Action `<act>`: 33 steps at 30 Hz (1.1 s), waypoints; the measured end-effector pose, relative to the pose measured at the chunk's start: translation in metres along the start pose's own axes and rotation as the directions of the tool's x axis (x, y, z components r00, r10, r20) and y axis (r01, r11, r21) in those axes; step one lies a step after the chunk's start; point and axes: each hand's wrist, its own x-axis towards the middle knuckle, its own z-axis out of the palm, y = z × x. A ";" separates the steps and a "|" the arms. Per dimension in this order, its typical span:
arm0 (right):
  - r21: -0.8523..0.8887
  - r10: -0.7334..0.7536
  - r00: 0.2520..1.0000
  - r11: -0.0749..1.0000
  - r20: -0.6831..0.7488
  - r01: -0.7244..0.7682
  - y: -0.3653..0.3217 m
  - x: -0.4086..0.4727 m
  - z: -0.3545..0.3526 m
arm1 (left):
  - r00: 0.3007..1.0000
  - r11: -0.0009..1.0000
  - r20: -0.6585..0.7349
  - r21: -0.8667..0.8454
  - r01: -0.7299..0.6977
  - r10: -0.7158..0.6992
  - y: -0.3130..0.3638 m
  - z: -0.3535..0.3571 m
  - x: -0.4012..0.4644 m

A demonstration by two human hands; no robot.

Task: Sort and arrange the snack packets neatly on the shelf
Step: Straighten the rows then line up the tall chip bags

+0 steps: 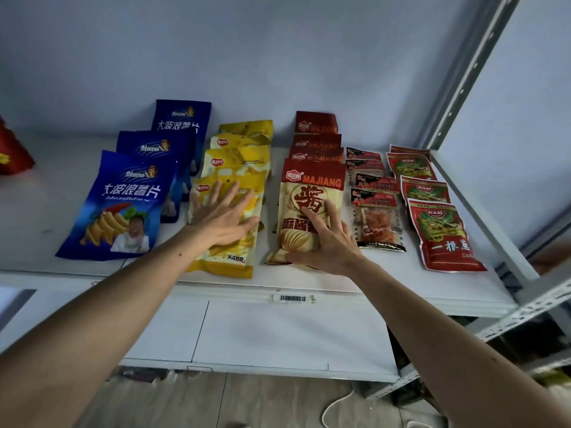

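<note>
Five rows of snack packets lie flat on the white shelf [309, 282], each row running from the front edge toward the back, packets overlapping like shingles. Nearest the left end are three blue packets [114, 208], then four yellow packets [234, 168], then four red-and-cream packets [312, 186] marked MAJIANG. Next come four small clear-windowed red packets [375, 211], and nearest the right edge four red-and-green packets [441, 233].
</note>
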 end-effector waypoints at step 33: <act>-0.182 0.175 0.955 0.958 -0.239 -0.221 0.162 0.128 -0.119 | 0.917 0.942 0.290 -0.271 -0.198 0.276 0.260 -0.015 0.085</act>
